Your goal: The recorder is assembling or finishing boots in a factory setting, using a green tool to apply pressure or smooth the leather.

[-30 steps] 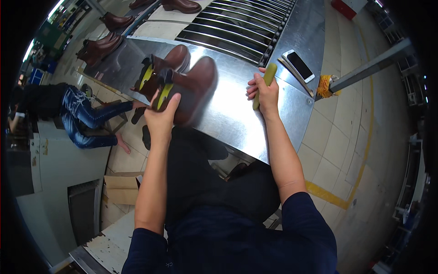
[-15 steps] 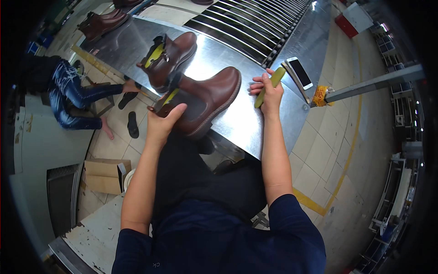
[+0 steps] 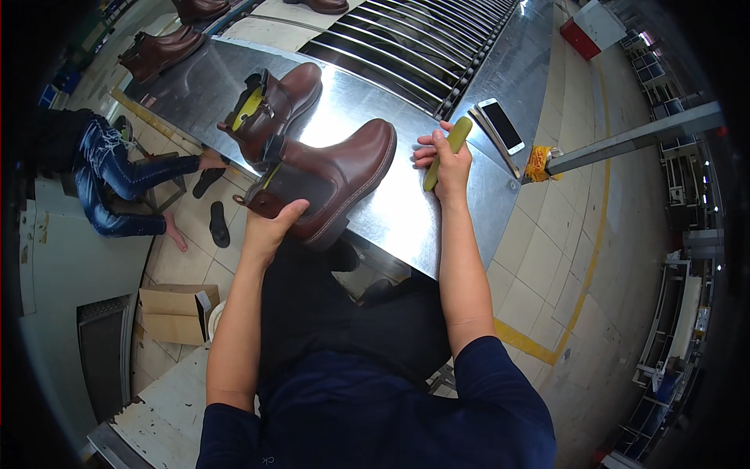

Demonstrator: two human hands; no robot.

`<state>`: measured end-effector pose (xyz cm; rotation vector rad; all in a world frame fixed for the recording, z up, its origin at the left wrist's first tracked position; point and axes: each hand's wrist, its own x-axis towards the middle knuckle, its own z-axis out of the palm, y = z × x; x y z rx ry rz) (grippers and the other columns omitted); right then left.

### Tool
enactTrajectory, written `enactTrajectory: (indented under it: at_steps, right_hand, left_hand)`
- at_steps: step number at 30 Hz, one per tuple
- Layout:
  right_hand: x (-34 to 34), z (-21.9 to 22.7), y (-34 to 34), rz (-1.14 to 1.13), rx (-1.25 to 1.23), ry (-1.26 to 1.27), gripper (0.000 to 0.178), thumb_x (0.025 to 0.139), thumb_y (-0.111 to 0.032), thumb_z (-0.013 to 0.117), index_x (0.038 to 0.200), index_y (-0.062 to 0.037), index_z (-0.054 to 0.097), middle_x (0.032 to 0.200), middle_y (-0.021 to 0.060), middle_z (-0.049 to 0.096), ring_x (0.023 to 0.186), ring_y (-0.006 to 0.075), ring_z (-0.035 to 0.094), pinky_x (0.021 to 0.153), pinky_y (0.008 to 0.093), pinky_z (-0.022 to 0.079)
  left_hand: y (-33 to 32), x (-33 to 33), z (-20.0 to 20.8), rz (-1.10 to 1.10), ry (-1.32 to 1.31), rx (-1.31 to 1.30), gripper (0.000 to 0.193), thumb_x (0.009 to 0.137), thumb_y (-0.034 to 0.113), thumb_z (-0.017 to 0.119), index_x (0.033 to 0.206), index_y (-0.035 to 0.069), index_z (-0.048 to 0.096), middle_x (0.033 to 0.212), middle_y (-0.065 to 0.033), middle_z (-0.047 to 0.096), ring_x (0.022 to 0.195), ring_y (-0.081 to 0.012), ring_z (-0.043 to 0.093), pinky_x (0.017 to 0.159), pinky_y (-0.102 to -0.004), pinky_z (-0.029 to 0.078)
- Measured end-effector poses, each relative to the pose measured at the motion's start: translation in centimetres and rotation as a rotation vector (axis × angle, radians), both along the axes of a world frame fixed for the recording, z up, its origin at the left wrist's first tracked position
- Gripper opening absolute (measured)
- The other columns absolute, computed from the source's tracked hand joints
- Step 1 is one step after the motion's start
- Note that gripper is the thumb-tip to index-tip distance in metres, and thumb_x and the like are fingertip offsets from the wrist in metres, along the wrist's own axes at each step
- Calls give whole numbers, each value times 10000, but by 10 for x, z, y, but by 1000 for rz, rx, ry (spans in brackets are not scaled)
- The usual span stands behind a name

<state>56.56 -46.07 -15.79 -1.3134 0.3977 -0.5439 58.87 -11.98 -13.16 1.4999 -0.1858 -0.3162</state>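
A brown leather ankle boot (image 3: 344, 173) with a dark elastic side panel lies tilted at the near edge of the metal table. My left hand (image 3: 269, 227) is closed on its shaft, thumb on the outside; the other fingers are mostly hidden. A strip of yellow-green lining shows inside its opening. My right hand (image 3: 449, 166) holds a long, flat olive-green piece with rounded ends (image 3: 461, 134) under the thumb, the fingertips pointing left. Just beyond the held boot stands a matching boot (image 3: 289, 98), its yellow-green inside showing.
The shiny metal table (image 3: 398, 227) meets a roller conveyor (image 3: 391, 48) at the back. A white phone (image 3: 500, 125) lies right of my right hand, near a metal post (image 3: 625, 142). More brown boots (image 3: 160, 53) stand far left. A person in jeans (image 3: 117, 176) sits at left, beside a cardboard box (image 3: 178, 313).
The whole view has shifted slightly, so most things sit a little further left. The held boot has tilted, showing less of its lining. Both hands keep their holds.
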Motion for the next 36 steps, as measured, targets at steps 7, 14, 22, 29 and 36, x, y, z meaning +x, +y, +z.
enactTrajectory:
  at_steps: [7, 14, 22, 29, 36]
  right_hand:
    - [0, -1, -1, 13, -17, 18, 536, 999, -286, 662, 1375, 34, 452, 940, 175, 703, 679, 186, 705, 559, 285, 594]
    - [0, 3, -1, 17, -10, 23, 517, 999, -274, 661, 1370, 28, 463, 931, 164, 701, 682, 178, 706, 548, 273, 592]
    - [-1, 0, 0, 15, -82, -44, 501, 995, -283, 668, 1360, 13, 496, 1002, 144, 719, 831, 182, 715, 707, 288, 600]
    - [-14, 11, -22, 200, 170, -213, 534, 970, -244, 668, 1401, 13, 484, 1109, 191, 739, 1064, 238, 704, 976, 362, 550]
    - [-14, 6, -29, 465, 206, -182, 567, 946, -249, 646, 1385, 70, 479, 899, 210, 751, 1014, 335, 731, 1035, 445, 527]
  left_hand:
    - [0, -1, 2, -16, 21, 3, 384, 850, 101, 826, 1189, 21, 667, 1108, -40, 691, 986, -144, 642, 885, -302, 524]
    - [-7, -9, 10, -53, -65, 100, 410, 828, 107, 855, 1179, 14, 663, 1092, -39, 699, 970, -132, 650, 858, -294, 535]
    - [-32, -30, 43, -265, -371, 428, 661, 725, 57, 903, 1324, 36, 626, 1130, -132, 721, 1010, -211, 701, 897, -302, 539]
    - [-41, 12, 57, -239, -674, 413, 672, 753, -71, 805, 1385, 29, 597, 1416, -93, 624, 1279, -188, 598, 1060, -311, 473]
    - [-44, -14, -11, 248, -526, 154, 521, 845, 5, 790, 1316, -40, 570, 1296, -170, 654, 1173, -236, 651, 1020, -346, 503]
